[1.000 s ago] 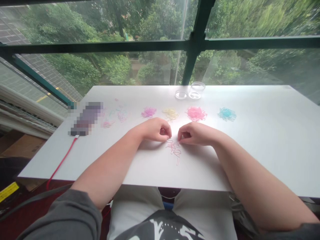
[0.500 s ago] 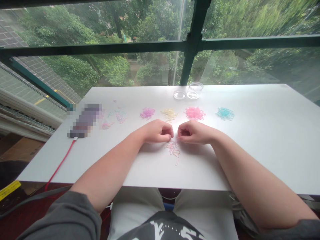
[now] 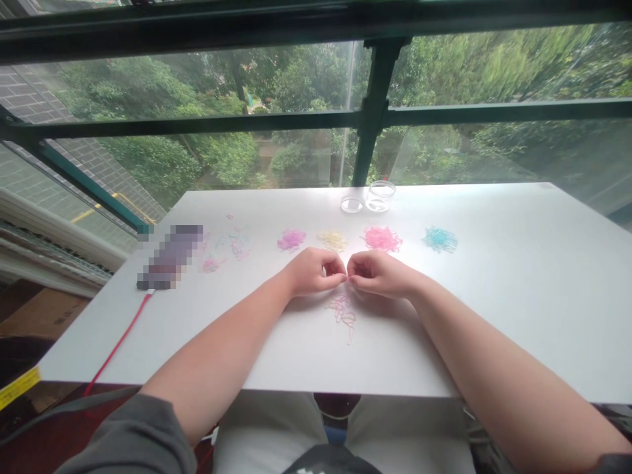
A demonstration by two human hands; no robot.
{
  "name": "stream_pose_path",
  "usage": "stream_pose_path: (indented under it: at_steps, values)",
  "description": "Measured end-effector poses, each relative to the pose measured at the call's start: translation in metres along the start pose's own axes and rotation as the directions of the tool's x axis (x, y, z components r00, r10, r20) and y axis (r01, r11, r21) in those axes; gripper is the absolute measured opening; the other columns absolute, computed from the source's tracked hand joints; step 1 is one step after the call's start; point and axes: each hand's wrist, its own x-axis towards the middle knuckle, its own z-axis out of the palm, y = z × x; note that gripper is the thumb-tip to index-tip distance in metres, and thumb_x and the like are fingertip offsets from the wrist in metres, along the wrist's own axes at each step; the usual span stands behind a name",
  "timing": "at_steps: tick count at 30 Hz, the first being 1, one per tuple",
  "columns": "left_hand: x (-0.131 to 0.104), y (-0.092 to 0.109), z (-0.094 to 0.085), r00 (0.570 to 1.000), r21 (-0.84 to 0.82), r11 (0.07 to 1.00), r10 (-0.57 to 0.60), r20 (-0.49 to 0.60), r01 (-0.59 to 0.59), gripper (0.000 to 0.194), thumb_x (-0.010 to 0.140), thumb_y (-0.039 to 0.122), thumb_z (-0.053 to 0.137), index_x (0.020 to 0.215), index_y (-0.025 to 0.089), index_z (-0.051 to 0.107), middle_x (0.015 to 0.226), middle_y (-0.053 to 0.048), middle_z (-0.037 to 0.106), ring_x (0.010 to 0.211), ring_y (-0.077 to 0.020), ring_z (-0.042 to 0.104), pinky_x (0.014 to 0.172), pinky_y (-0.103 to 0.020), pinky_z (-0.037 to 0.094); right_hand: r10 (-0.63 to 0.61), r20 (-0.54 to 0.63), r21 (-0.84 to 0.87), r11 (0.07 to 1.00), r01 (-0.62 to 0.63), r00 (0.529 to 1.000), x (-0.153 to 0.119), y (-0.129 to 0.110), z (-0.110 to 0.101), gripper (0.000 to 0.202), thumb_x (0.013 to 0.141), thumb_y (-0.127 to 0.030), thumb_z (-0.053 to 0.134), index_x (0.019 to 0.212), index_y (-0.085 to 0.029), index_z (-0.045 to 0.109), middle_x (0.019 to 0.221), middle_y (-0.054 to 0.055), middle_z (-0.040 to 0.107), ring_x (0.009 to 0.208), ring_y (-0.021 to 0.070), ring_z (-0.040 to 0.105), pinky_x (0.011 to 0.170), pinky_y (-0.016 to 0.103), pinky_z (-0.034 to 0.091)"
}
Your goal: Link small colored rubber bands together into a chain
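The left hand [image 3: 318, 271] and right hand [image 3: 379, 273] are nearly fingertip to fingertip, thumbs and forefingers curled close (whether they pinch a band, I cannot tell). One cluster of pinkish loop bands [image 3: 342, 308] lies just near of them; four piles, purple [image 3: 291, 239], yellow [image 3: 332, 240], pink [image 3: 382, 239] and teal [image 3: 440, 239], line the far side. One white table [image 3: 518, 296] stands before a green-framed window [image 3: 372, 118].

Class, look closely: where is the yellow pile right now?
In the head view, the yellow pile lies on the white table between the purple pile on its left and the pink pile on its right, just beyond the left hand.
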Motion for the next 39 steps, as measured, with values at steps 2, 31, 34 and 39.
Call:
stream_pose_path:
  at_steps: [2,31,34,39]
  values:
    - [0.000,-0.002,0.000,1.000,-0.011,1.000,-0.024,-0.011,0.024,0.011,0.072,0.024,0.058,0.074,0.015,0.064,0.069,0.000,0.064,0.059,-0.0077,0.052,0.056,-0.019,0.040,-0.007,-0.008,0.015,1.000,0.007,1.000,0.001,0.002,0.001,0.004,0.068,-0.015,0.050,0.072,-0.016,0.051,0.059,-0.003,0.050,0.051,0.0079,0.044,0.048,0.020,0.033]
    - [0.003,-0.011,-0.004,0.985,-0.288,0.945,-0.126,0.114,0.154,0.022,0.074,0.035,0.061,0.076,0.013,0.058,0.066,0.001,0.053,0.056,-0.0069,0.041,0.051,-0.019,0.034,-0.019,-0.051,0.201,0.979,0.029,0.999,0.003,0.009,0.004,0.006,0.080,-0.023,0.049,0.076,-0.019,0.045,0.056,-0.005,0.048,0.046,0.0086,0.046,0.043,0.020,0.034]
    - [0.002,-0.008,-0.002,0.988,-0.220,0.965,-0.129,0.088,0.145,0.022,0.074,0.036,0.060,0.075,0.014,0.059,0.065,0.001,0.054,0.056,-0.0075,0.042,0.051,-0.020,0.034,-0.024,-0.029,0.237,0.971,0.031,0.999,0.004,0.008,0.006,0.009,0.078,-0.025,0.053,0.081,-0.019,0.046,0.063,-0.004,0.051,0.049,0.0092,0.051,0.045,0.021,0.038]
    - [0.003,-0.008,-0.003,0.987,-0.244,0.957,-0.136,0.090,0.154,0.021,0.073,0.035,0.061,0.075,0.014,0.060,0.066,0.001,0.055,0.056,-0.0077,0.043,0.054,-0.021,0.035,-0.029,-0.067,0.187,0.982,0.041,0.997,0.005,0.007,0.007,0.005,0.079,-0.021,0.049,0.077,-0.019,0.046,0.058,-0.004,0.049,0.050,0.0095,0.049,0.047,0.021,0.037]
